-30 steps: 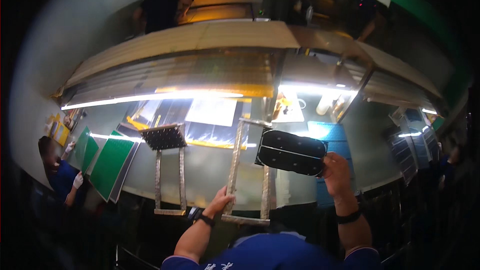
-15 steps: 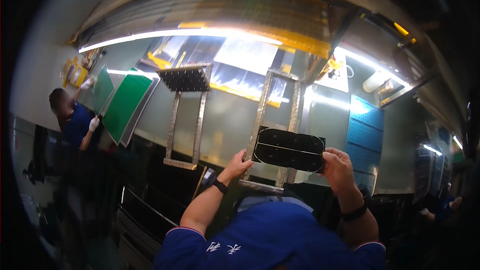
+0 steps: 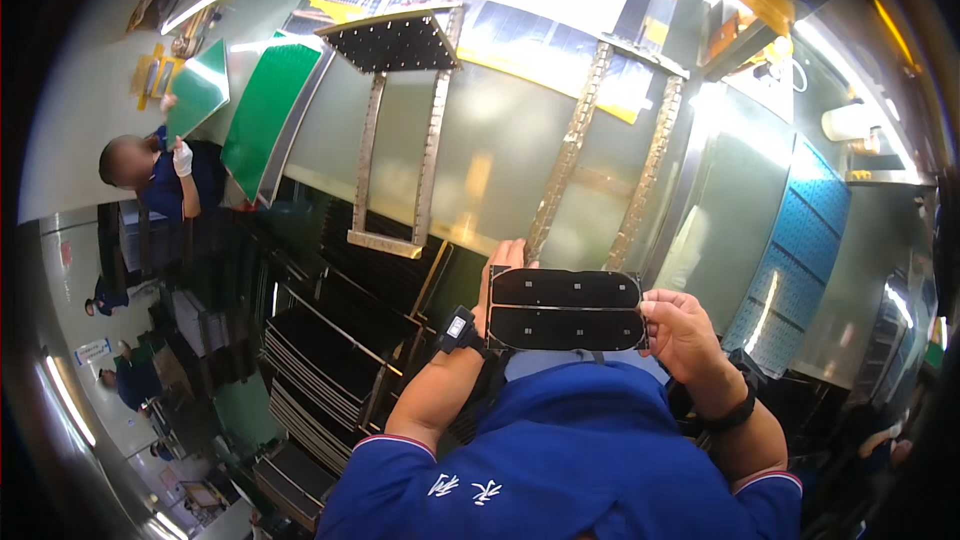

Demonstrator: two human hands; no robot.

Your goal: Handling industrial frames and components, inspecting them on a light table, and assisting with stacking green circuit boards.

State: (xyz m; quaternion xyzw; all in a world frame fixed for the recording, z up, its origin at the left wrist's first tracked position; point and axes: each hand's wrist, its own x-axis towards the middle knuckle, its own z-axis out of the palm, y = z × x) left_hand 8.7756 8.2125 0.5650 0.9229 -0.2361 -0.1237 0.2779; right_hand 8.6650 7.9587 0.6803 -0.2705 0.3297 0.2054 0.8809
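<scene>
A black rectangular panel (image 3: pixel 566 311) faces me in front of my chest, with a thin pale line across its middle and small light marks in two rows. My right hand (image 3: pixel 683 330) pinches its right edge between thumb and fingers. At the panel's left end, my left hand (image 3: pixel 503 258) is partly hidden behind it; its outstretched fingers show past the upper left corner, close to a metal rail frame (image 3: pixel 569 150). I cannot tell whether the left thumb touches the panel.
To the left, a second metal frame (image 3: pixel 367 155) carries a dotted black plate (image 3: pixel 392 43). Green sheets (image 3: pixel 272 120) lean farther left, near a person (image 3: pixel 185 175) in white gloves. A blue sheet (image 3: pixel 790 250) lies at right. Stacked dark boards (image 3: pixel 320 360) stand at lower left.
The panel has come closer to my body and hangs straighter. My left hand has moved up behind its left end. The view has shifted, showing more floor at left.
</scene>
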